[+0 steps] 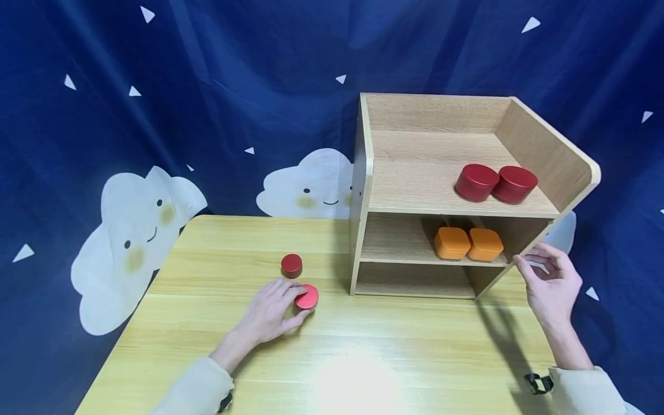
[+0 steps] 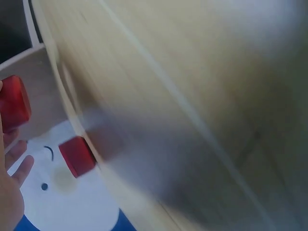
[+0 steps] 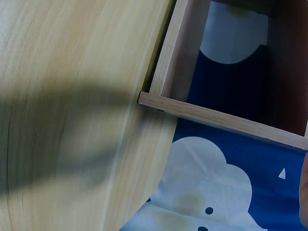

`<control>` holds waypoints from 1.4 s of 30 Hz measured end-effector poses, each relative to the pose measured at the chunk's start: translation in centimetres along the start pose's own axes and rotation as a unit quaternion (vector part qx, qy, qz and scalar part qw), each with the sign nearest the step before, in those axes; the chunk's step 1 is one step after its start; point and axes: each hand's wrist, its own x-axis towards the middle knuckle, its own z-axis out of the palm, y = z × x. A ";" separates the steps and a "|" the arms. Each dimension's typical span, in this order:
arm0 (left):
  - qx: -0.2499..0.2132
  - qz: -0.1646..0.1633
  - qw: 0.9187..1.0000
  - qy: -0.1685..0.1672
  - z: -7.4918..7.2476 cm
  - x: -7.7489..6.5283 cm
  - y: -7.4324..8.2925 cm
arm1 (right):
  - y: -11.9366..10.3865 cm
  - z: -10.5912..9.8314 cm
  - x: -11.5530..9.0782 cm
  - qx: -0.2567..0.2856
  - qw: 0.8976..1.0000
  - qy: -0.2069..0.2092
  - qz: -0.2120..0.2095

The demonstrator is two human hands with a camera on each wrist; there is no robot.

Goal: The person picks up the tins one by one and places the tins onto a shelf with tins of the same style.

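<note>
At the middle of the table, my left hand (image 1: 267,314) holds a small round red tin (image 1: 307,296) between thumb and fingers. Just behind it stands a second red tin (image 1: 291,265), apart from the first; in the left wrist view both the held tin (image 2: 14,103) and the other tin (image 2: 77,156) show. My right hand (image 1: 555,282) is beside the right side panel of a wooden shelf (image 1: 436,209), fingers loosely bent and fingertips right at the panel's edge. Only a sliver of that hand enters the right wrist view.
On the shelf's top board two larger red tins (image 1: 477,182) stand side by side. Two orange rounded-square boxes (image 1: 452,243) sit on the middle level. The shelf stands on the light wooden table (image 1: 415,328), with a blue cloud-patterned curtain (image 1: 259,69) behind.
</note>
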 end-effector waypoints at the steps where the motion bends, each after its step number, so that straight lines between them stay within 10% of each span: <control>1: -0.004 0.001 1.000 0.005 0.0 0.2 0.3 | 0.0 0.0 0.0 -0.004 1.000 0.001 0.002; 29: -0.023 0.012 0.994 0.107 1.2 5.7 7.7 | -0.1 0.1 0.0 0.004 1.000 0.009 0.011; 42: -0.021 0.036 0.978 0.205 -0.3 9.9 11.3 | 0.0 0.0 0.0 -0.020 1.000 0.009 0.012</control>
